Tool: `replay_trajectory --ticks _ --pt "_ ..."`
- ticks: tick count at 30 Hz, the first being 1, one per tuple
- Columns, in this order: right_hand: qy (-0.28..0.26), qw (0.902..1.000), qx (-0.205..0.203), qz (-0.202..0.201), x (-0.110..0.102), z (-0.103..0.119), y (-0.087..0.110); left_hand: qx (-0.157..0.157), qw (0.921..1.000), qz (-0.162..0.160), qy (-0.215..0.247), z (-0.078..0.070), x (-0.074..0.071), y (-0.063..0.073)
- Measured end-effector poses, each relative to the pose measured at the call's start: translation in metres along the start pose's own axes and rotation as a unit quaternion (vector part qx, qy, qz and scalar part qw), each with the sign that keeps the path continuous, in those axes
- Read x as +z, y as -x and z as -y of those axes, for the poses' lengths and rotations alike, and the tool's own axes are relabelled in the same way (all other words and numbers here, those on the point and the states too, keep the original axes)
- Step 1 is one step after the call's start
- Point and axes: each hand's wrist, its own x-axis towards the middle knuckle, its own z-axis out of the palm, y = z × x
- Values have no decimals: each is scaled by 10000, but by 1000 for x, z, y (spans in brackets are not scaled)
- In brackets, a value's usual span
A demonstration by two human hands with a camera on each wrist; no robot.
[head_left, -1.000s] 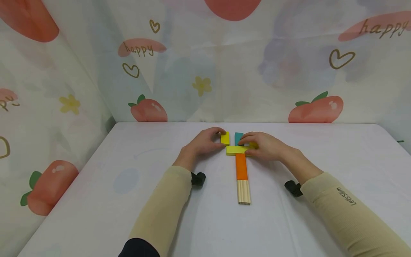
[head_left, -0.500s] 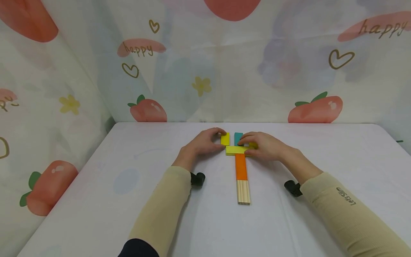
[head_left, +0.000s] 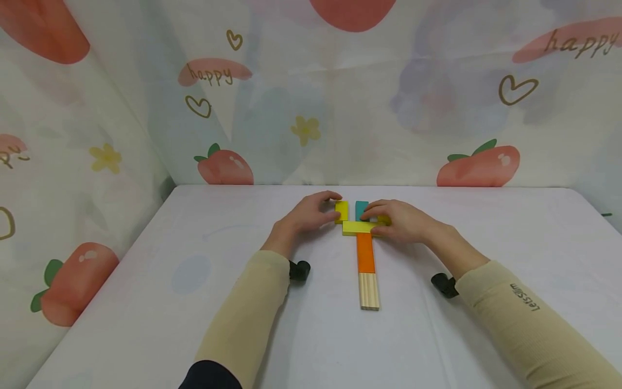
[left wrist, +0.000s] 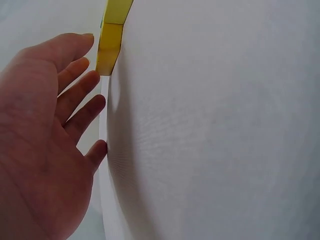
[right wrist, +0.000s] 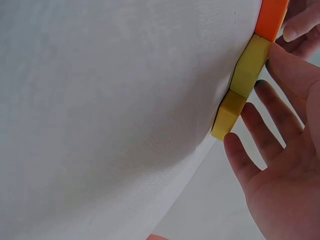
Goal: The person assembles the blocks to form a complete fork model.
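Note:
A light yellow bar (head_left: 357, 228) lies crosswise at the far end of an orange block (head_left: 365, 252), with a plain wooden block (head_left: 369, 292) in line on the near side. Beyond the bar are a teal block (head_left: 362, 208), a left yellow block (head_left: 342, 208) and a right yellow block (head_left: 384, 220), partly hidden by fingers. My left hand (head_left: 312, 212) has its thumb at the left yellow block and its index finger raised above the far end; fingers look loosely spread. My right hand (head_left: 400, 221) rests its thumb on the bar, fingers reaching over the teal and right yellow blocks.
The blocks lie on a white-covered table (head_left: 311, 335). A printed cloth (head_left: 359, 108) with strawberries, hearts and "happy" hangs behind and at the left. Black wrist cameras sit at the left wrist (head_left: 299, 270) and right wrist (head_left: 444, 284).
The left yellow block has shifted slightly nearer, towards the bar. My left index finger has lifted from its far end, and the thumb has moved up its left side. My right hand stays put.

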Motion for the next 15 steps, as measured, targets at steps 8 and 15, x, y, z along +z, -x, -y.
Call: replay_trajectory --ticks 8,15 --pt "-38 10000 30 1 1 1 0 -1 10000 39 -73 0 2 -2" --pt "-8 10000 11 -16 1 1 1 -54 9999 38 -91 -1 3 -1"
